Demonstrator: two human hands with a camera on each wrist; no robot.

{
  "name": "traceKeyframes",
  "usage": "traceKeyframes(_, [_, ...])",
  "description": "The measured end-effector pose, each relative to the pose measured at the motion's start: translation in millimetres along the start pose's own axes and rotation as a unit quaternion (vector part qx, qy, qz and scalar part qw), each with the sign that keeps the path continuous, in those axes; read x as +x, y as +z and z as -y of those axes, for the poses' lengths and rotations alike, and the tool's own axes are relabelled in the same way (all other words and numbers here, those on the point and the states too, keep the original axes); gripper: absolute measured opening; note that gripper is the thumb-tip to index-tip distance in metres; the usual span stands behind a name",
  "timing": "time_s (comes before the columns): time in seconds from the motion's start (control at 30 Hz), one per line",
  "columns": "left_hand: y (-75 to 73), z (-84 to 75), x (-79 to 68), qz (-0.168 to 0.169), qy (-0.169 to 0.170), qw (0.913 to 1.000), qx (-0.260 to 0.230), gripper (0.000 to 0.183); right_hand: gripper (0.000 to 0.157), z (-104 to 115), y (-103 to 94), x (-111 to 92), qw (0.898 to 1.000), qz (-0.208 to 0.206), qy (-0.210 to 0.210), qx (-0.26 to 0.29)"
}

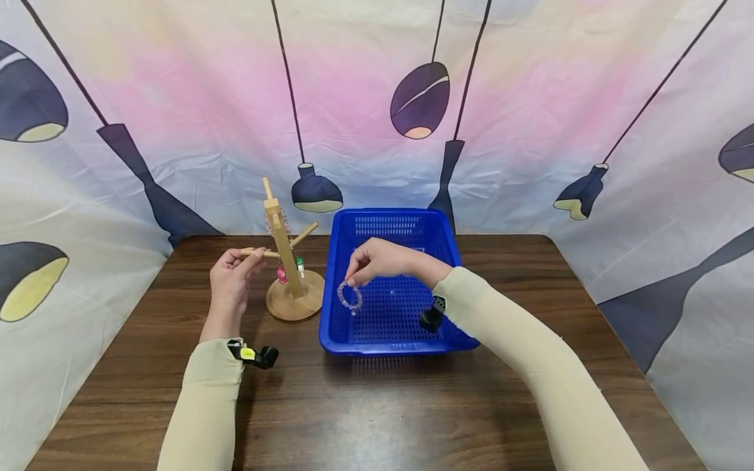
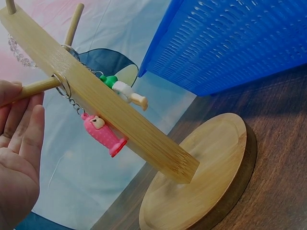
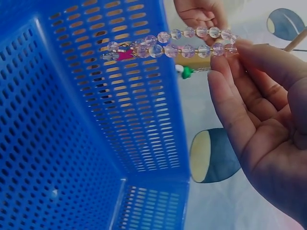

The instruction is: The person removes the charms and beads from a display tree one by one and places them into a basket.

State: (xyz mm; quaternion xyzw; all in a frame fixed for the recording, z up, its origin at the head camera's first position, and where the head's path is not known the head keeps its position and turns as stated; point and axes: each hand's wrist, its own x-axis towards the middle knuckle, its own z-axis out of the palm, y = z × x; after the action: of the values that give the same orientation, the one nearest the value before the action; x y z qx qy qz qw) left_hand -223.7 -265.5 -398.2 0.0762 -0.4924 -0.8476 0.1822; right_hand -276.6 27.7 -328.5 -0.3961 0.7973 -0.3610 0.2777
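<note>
My right hand pinches a bracelet of clear pinkish beads between thumb and fingertips. The bracelet hangs over the left side of the blue basket, and in the right wrist view a small pink charm dangles from it. With thumb and fingers my left hand grips the end of a peg on the wooden stand. On that peg hangs a pink figure keychain. A green and white figure keychain hangs from another peg. Higher up, another beaded bracelet hangs behind the post.
The stand's round base rests on the dark wooden table, just left of the basket. A printed cloth backdrop with lamp drawings rises behind the table's back edge and along both sides.
</note>
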Motion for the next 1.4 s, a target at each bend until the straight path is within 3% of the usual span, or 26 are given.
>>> traceKeyframes(0.53, [-0.2,0.6,-0.1,-0.007,0.005,0.9998,0.016,0.019,0.010,-27.5,14.9,11.1,0.999,0.029,0.036,0.023])
traceKeyframes(1.07, [0.4,-0.9,-1.1,-0.008,-0.002,0.9999,0.010,0.019,0.009,-34.3,17.7,14.2,0.995,0.075,0.062,0.039])
traceKeyframes(1.4, [0.7,0.0,-0.5,-0.012,0.003,0.9999,0.008,0.022,0.008,-47.7,19.1,17.3,0.994,0.066,0.081,0.044])
